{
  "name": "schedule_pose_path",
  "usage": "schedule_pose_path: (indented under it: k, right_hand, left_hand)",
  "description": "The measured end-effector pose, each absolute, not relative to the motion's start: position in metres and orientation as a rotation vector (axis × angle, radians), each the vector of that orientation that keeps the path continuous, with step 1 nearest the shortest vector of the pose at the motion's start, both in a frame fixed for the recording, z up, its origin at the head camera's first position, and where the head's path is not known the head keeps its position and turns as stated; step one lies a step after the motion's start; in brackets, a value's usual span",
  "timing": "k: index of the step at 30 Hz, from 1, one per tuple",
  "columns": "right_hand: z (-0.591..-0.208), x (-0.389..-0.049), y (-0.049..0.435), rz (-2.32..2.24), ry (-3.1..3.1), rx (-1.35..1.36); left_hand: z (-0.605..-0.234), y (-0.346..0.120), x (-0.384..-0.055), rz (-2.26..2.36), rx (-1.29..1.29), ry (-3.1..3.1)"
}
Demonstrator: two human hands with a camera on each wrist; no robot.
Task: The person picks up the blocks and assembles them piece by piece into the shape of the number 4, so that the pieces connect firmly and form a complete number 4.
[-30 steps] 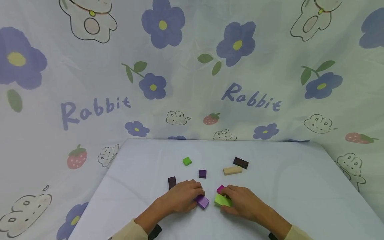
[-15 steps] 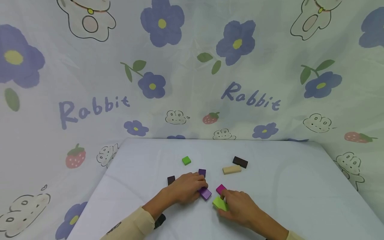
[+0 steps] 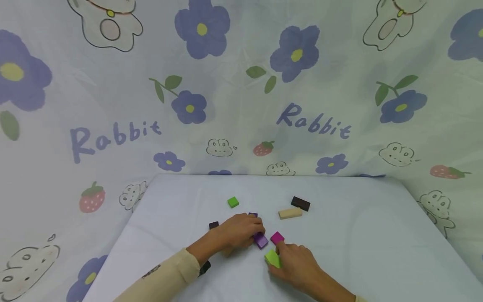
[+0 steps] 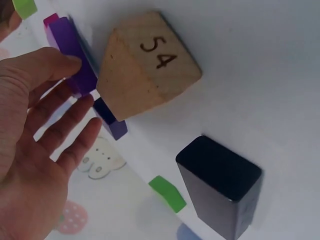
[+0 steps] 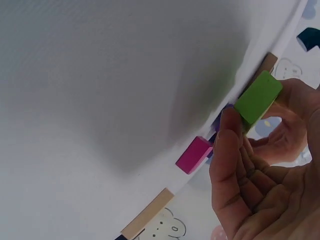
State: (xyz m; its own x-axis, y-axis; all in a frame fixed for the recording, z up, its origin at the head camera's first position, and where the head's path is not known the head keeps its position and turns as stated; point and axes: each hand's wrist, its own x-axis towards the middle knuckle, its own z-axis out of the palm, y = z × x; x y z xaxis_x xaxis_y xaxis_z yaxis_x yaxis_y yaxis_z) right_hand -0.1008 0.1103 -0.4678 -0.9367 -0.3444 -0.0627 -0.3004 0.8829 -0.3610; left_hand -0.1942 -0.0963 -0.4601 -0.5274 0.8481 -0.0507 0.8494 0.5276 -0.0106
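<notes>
My left hand point(image 3: 241, 230) pinches a purple block point(image 4: 72, 55) between thumb and fingers, low over the white table. Under that hand lies a wooden block point(image 4: 150, 65) marked 54, mostly hidden in the head view. My right hand point(image 3: 298, 264) holds a lime green block point(image 5: 259, 97) by its sides, with thumb and fingertips. A magenta block point(image 3: 277, 238) lies just beyond the right fingertips, between the two hands. Past the left fingers a dark purple block point(image 3: 253, 214) is partly covered.
Farther back lie a small green block point(image 3: 233, 202), a pale wooden bar point(image 3: 290, 213) and a black block point(image 3: 300, 203). Another black block point(image 4: 220, 185) stands left of the left hand. A patterned curtain point(image 3: 234, 92) rises behind the table point(image 3: 358, 235).
My left hand has carried the purple block forward and right. The right hand has drawn the lime green block slightly back towards me and left, exposing more of the magenta block.
</notes>
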Motion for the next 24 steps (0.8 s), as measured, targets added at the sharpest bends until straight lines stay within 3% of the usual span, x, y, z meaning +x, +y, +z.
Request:
schedule_pose_path:
  k: [24]
  right_hand:
    - [-0.474,-0.099,0.095,-0.332,2.939,-0.194]
  left_hand:
    - [-0.462,-0.079,-0.210,-0.085,1.529,2.612]
